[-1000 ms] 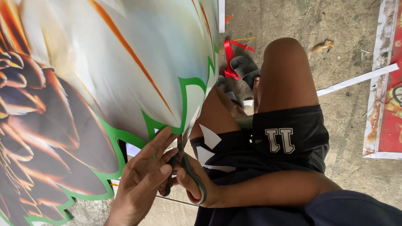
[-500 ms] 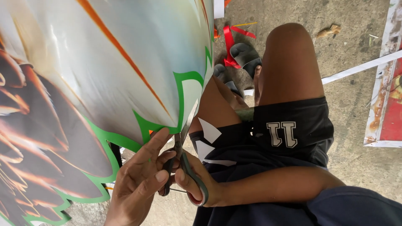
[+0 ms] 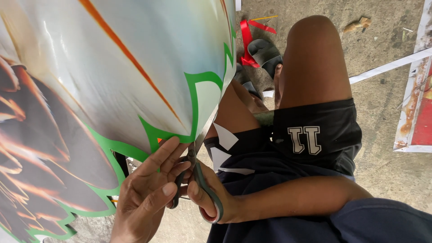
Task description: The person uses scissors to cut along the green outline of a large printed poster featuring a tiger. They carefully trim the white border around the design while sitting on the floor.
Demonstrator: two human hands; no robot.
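The right hand is gripping the scissors low in the middle of the frame, cutting along the green edge of the big shiny print. The left hand is pinching the print beside the blades. Next, the cut likely needs to turn with the green line.

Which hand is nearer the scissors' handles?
Right. The right hand has its fingers through the handles of the scissors. The left hand pinches the printed sheet at its green border, just beside the blades.
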